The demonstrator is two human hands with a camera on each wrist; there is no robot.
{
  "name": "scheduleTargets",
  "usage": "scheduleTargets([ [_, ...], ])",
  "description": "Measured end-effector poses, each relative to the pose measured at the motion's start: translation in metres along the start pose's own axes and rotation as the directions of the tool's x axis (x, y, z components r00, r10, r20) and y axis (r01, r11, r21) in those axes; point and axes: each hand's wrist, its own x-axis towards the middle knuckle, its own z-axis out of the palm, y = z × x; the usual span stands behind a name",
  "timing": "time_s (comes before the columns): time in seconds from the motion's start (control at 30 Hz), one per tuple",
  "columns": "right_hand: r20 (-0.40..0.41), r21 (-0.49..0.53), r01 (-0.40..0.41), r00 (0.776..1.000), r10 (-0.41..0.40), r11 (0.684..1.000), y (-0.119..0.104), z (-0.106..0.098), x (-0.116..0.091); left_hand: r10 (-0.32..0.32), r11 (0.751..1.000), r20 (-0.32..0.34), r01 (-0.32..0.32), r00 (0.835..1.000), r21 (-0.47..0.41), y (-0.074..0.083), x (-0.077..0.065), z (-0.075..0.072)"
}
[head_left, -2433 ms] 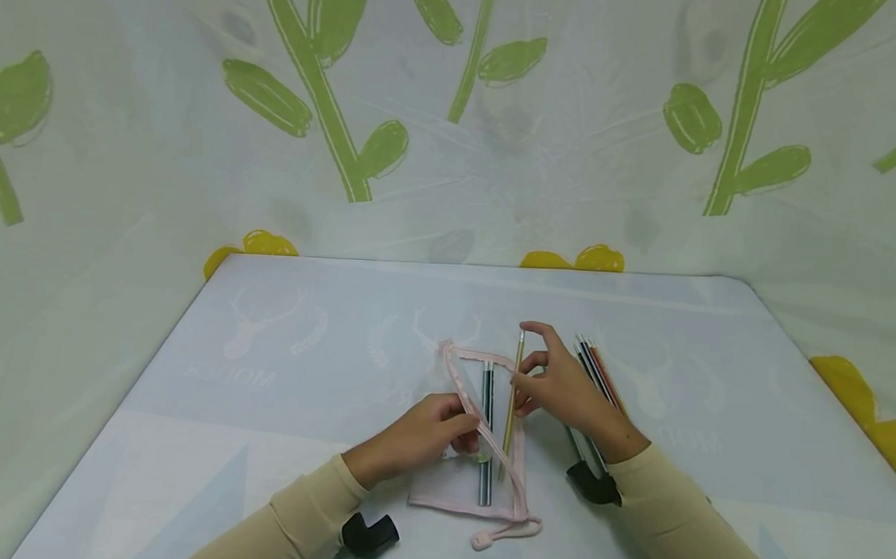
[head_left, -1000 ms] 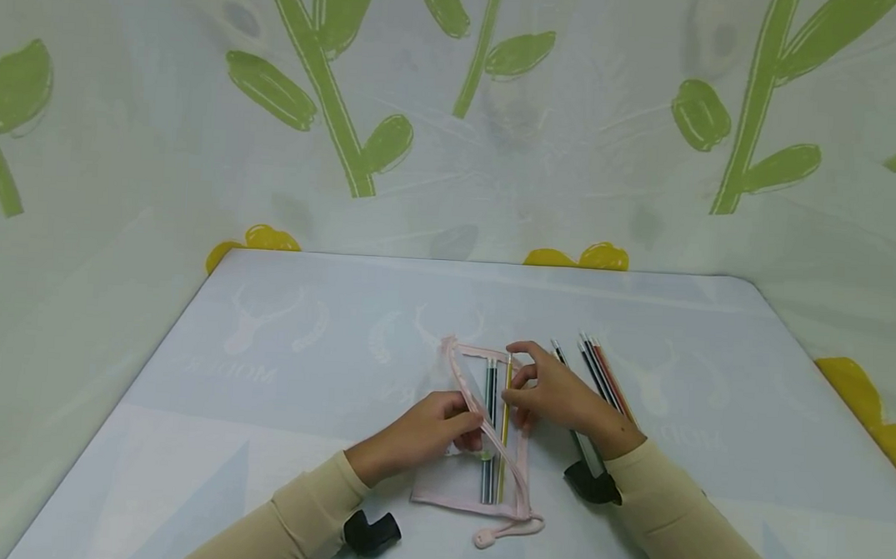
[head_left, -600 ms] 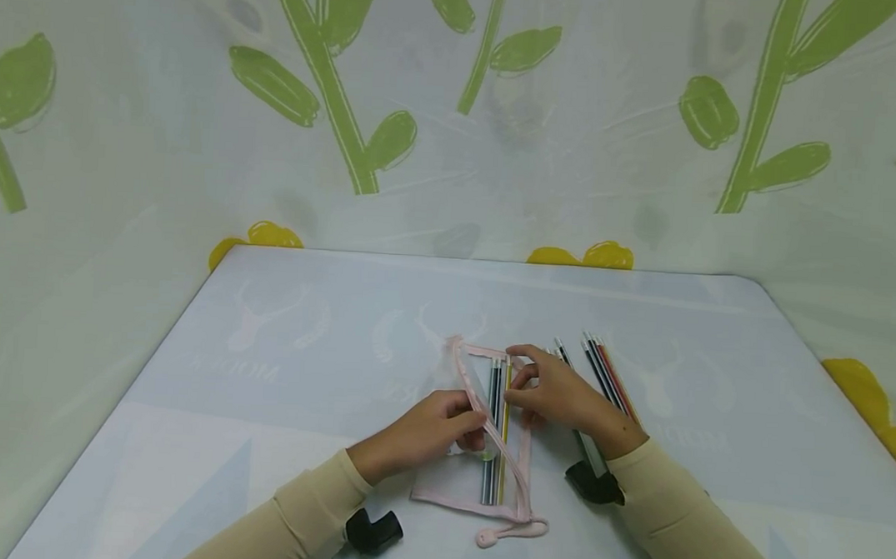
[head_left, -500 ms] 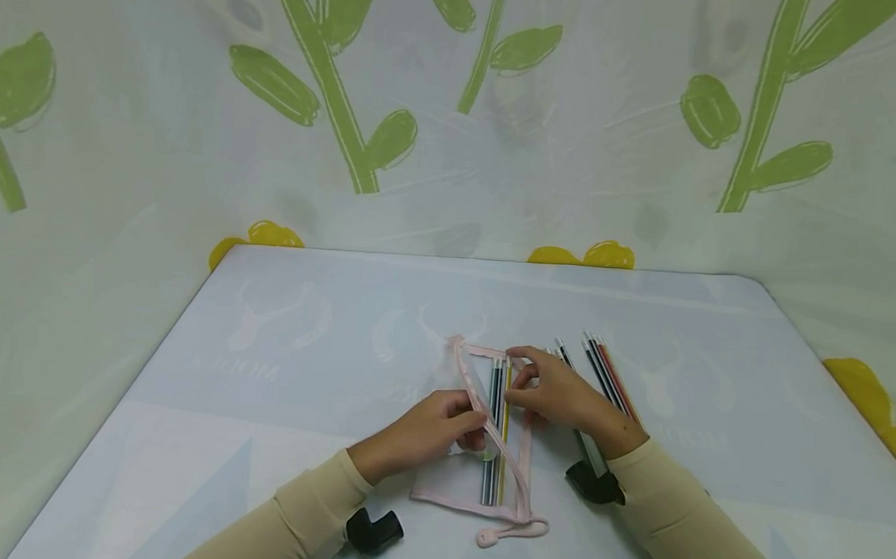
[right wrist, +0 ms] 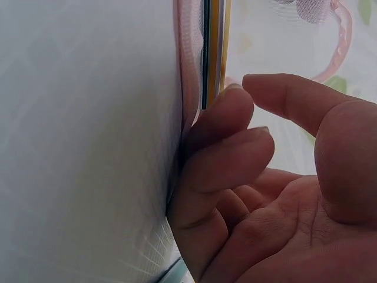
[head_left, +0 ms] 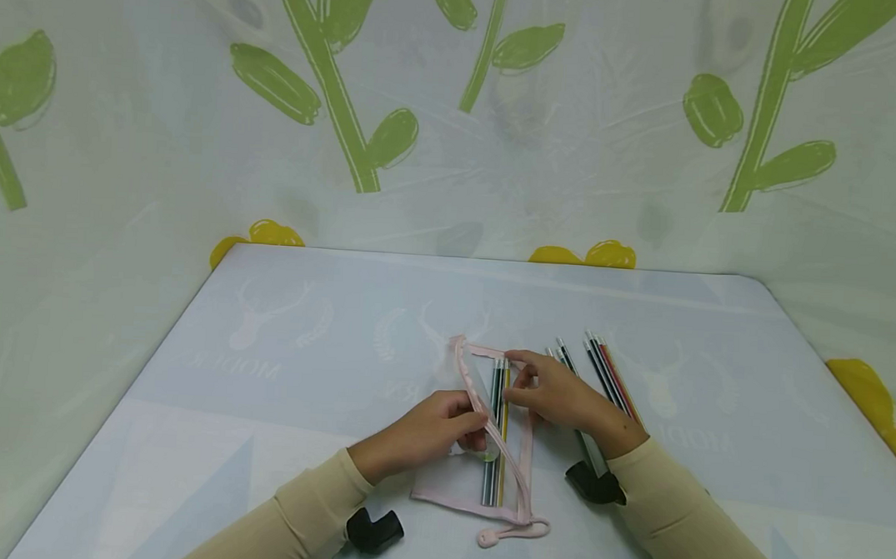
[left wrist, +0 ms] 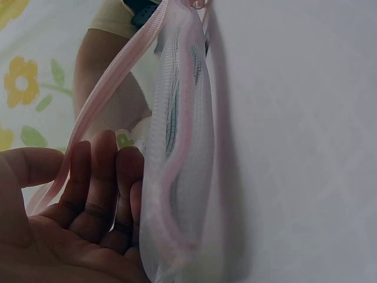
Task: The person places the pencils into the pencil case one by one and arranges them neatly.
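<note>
Pinching probable zip tape: left hand

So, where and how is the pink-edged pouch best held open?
Probably pinch the pouch's raised pink edge from the left, as the left hand does: the strip is thin and lifted, and the far ends of the pencils inside lie to its right, so that side stays free.

Soft, flattish light lies over the surface, with a pale sheen far beyond the right grip and a weak shadow beneath its sleeve. Closer in, the left grip sits in dimness, a soft-edged shadow running beyond it along the mesh pouch, whose near end blurs.
</note>
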Motion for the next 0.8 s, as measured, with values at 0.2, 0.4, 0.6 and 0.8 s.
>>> scheduleTargets([
  [0.2, -0.003, -0.079, 0.01, 1.0, -0.01, 0.997, -0.001, 0.003, 0.0, 0.005, 1.0, 0.0, -0.005, 1.0, 0.002, 0.0, 0.0, 0.0],
  [0.4, -0.002, -0.119, 0.02, 1.0, -0.021, 0.993, -0.001, 0.002, -0.001, 0.009, 1.0, 0.004, -0.009, 1.0, 0.008, 0.001, 0.001, 0.0],
  [0.6, -0.029, -0.112, 0.009, 1.0, -0.013, 0.994, -0.008, -0.007, -0.009, 0.01, 1.0, 0.007, -0.01, 1.0, 0.004, 0.004, 0.001, 0.0],
  [0.8, -0.08, -0.135, 0.032, 0.996, -0.043, 0.99, -0.014, -0.019, -0.019, 0.004, 1.0, 0.005, -0.004, 1.0, -0.027, 0.001, -0.001, 0.002],
])
